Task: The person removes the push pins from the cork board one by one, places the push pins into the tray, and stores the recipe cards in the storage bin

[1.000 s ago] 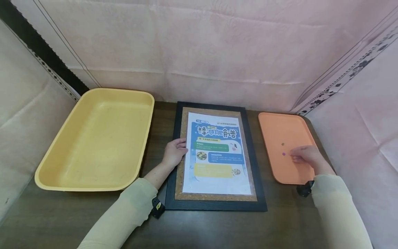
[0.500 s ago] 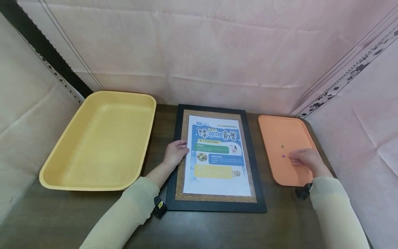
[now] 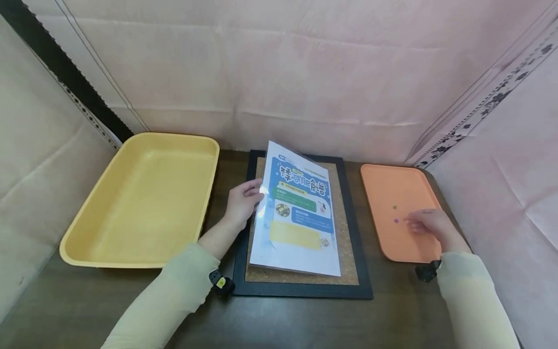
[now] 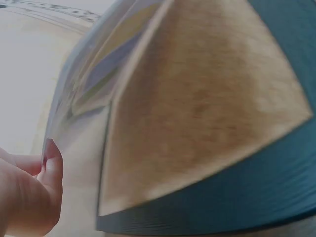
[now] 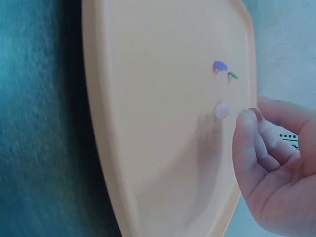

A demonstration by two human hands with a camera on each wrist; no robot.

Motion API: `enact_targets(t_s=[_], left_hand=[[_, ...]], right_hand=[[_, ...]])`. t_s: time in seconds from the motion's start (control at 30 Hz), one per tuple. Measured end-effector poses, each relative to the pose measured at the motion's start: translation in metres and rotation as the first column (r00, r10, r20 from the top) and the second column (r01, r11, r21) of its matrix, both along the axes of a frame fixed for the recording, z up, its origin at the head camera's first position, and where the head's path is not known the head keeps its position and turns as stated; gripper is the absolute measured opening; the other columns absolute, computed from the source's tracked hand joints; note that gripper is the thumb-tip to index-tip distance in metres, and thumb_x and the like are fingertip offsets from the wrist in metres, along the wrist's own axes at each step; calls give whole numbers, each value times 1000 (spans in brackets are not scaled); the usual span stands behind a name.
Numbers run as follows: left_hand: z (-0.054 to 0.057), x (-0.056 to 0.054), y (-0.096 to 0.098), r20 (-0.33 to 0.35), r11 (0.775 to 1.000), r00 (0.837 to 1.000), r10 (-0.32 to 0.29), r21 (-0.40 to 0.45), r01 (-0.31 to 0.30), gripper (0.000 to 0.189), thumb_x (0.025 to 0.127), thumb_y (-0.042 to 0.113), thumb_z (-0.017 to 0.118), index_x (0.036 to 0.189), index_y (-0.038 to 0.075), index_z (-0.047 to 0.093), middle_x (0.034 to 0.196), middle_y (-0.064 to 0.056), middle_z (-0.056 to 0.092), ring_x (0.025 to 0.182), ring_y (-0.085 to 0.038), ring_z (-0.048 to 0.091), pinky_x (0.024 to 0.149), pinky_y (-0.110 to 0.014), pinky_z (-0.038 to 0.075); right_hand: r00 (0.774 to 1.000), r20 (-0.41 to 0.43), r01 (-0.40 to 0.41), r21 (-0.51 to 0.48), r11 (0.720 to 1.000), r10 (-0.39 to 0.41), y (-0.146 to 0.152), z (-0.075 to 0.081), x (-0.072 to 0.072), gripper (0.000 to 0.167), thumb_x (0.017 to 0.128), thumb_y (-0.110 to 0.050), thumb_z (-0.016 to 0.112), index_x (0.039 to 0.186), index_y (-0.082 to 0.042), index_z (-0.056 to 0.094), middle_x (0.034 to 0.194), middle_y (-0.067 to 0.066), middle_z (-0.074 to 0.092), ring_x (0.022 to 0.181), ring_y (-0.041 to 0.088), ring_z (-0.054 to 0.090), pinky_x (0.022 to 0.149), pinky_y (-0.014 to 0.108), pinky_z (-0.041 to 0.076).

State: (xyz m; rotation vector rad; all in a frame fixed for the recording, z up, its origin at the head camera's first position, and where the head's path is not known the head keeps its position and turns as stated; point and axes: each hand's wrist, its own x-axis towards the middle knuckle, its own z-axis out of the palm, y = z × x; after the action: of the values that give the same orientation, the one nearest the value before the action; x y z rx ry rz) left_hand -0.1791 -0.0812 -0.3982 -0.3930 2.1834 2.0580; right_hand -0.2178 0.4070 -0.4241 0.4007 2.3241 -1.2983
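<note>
My left hand (image 3: 241,203) pinches the left edge of a glossy printed sheet (image 3: 301,213) between thumb and fingers. The sheet stands tilted above a cork board (image 3: 348,228) with a dark frame (image 3: 305,290). In the left wrist view, bare cork (image 4: 207,108) shows beside the raised sheet. Over an orange tray (image 3: 388,184) hovers my right hand (image 3: 431,225), fingers loosely curled, with nothing seen between them. Near its fingertips in the right wrist view are a purple thumbtack (image 5: 220,65), a green thumbtack (image 5: 232,75) and a pale pink thumbtack (image 5: 221,110), apart from the fingers.
A large yellow tray (image 3: 148,203) stands to the left of the board. Everything lies on a dark wooden table (image 3: 279,325), with pale cloth (image 3: 279,72) hanging behind and at both sides.
The sheet lay flat on the cork; now my left hand has lifted it, tilting it and shifting it slightly left. My right hand has stayed almost still over the orange tray.
</note>
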Motion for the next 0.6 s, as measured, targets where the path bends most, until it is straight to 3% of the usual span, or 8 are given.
enact_targets(t_s=[0.3, 0.43, 0.6], left_hand=[[52, 6, -26, -69, 1000, 998, 6, 29, -4, 43, 93, 11, 55, 136, 16, 50, 122, -12, 62, 107, -22, 63, 91, -34, 52], [74, 7, -42, -97, 999, 995, 13, 40, -9, 44, 93, 8, 54, 137, 14, 48, 120, -11, 61, 97, -12, 63, 80, -24, 55], [98, 10, -70, -117, 994, 992, 46, 100, -35, 47, 92, 4, 53, 138, 11, 46, 102, 0, 59, 81, -2, 61, 68, -15, 53]], right_hand=[[995, -69, -75, -33, 997, 72, -13, 9, 6, 57, 98, -29, 45, 131, 16, 37, 80, -13, 67, 74, 3, 67, 73, 22, 56], [992, -82, -99, -13, 995, 97, -19, 14, 8, 59, 98, -30, 44, 134, 16, 33, 83, -11, 66, 75, 3, 66, 73, 22, 56], [990, -88, -109, -29, 994, 106, -25, 23, 13, 59, 98, -31, 45, 133, 15, 35, 84, -9, 66, 76, 5, 66, 74, 22, 56]])
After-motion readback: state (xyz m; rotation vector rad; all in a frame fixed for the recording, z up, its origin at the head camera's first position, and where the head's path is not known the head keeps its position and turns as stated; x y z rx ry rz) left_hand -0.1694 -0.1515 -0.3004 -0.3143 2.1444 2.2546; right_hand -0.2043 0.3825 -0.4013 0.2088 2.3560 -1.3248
